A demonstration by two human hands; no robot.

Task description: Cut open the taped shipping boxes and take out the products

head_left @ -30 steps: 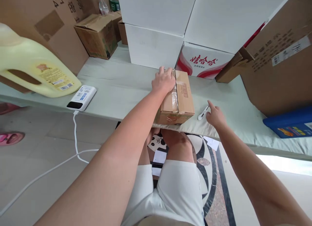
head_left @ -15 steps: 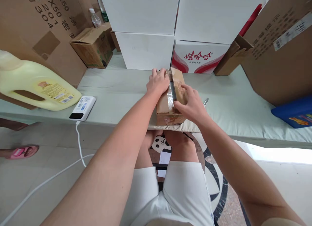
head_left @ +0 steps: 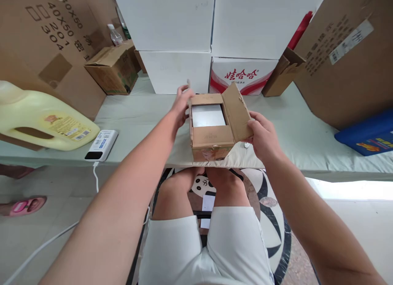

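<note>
A small brown cardboard box [head_left: 211, 153] stands at the front edge of the covered table, between my two hands. Its long flaps are folded outward, while the short flaps lie over the two ends. Through the opening a flat white item [head_left: 208, 115] shows inside. My left hand [head_left: 181, 105] has its fingers closed around the left flap, which is seen nearly edge-on. On the other side, my right hand [head_left: 261, 133] pinches the outer edge of the right flap [head_left: 236, 113]. Part of a thin silvery object pokes out beneath that flap, near my right fingers.
White cartons [head_left: 175, 72] are stacked at the back. A yellow jug [head_left: 49, 117] and a white power bank [head_left: 102, 145] with a cable are at left. To the right lies a blue container [head_left: 368, 133]. Another person's foot in a pink slipper [head_left: 27, 206] shows at lower left.
The box flaps have swung apart, uncovering the white item inside. My left hand has moved left with one flap, and my right hand has moved right with the other.
</note>
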